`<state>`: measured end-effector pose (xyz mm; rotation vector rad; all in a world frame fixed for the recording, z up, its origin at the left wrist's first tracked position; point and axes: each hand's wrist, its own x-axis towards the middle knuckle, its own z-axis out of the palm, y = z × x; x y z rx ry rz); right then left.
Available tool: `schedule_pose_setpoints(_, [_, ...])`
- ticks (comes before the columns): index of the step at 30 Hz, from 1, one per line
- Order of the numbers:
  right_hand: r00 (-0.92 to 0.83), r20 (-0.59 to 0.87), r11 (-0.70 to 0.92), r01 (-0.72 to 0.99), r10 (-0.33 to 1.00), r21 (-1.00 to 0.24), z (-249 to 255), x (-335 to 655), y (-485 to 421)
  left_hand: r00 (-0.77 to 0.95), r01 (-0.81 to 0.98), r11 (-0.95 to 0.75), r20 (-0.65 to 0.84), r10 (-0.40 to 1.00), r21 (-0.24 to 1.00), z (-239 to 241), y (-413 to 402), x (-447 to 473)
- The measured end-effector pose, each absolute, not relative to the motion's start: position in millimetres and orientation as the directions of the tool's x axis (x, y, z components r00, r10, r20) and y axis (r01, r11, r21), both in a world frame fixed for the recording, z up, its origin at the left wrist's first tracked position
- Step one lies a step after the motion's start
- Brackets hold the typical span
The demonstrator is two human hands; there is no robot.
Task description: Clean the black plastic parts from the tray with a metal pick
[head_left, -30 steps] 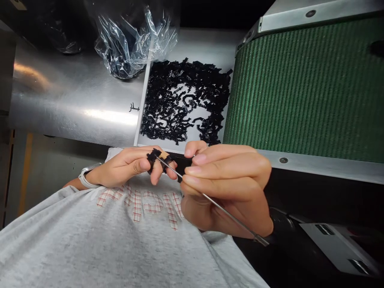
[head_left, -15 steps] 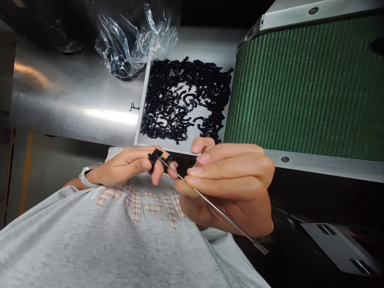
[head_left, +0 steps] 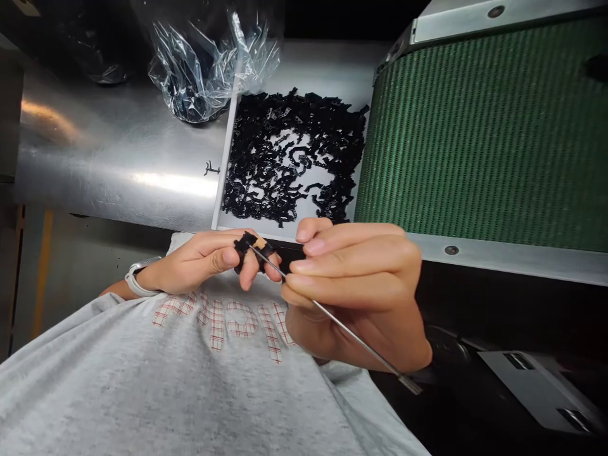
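My left hand [head_left: 209,261] pinches a small black plastic part [head_left: 251,248] close to my chest, fingers closed round it. My right hand [head_left: 361,291] grips a thin metal rod [head_left: 346,330] between thumb and fingers. The rod's tip rests on the black part, and its other end sticks out low to the right. Behind my hands lies a white tray [head_left: 223,166] strewn with several small black plastic parts [head_left: 289,158].
A steel table top [head_left: 118,152] carries a crumpled clear plastic bag [head_left: 209,63] of black parts at the back and one stray black part [head_left: 211,169]. A green ribbed conveyor belt [head_left: 484,126] with a metal frame stands on the right. I wear a grey shirt.
My right hand has shifted slightly along the rod and moved a little left. The left hand and the black part have stayed where they were.
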<state>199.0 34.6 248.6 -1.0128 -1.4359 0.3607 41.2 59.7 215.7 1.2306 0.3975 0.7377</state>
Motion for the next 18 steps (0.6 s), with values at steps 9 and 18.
schedule_pose_setpoints(9, [0.138,0.657,0.587,0.342,0.741,-0.734,240.8,206.8,35.7,0.719,-0.262,0.217,0.041,0.694,0.94,213.7,59.4,41.7])
schedule_pose_setpoints(18, [0.13,0.66,0.614,0.27,0.74,-0.742,244.3,212.6,29.3,0.722,-0.284,0.277,0.015,0.692,0.918,213.0,60.7,43.3])
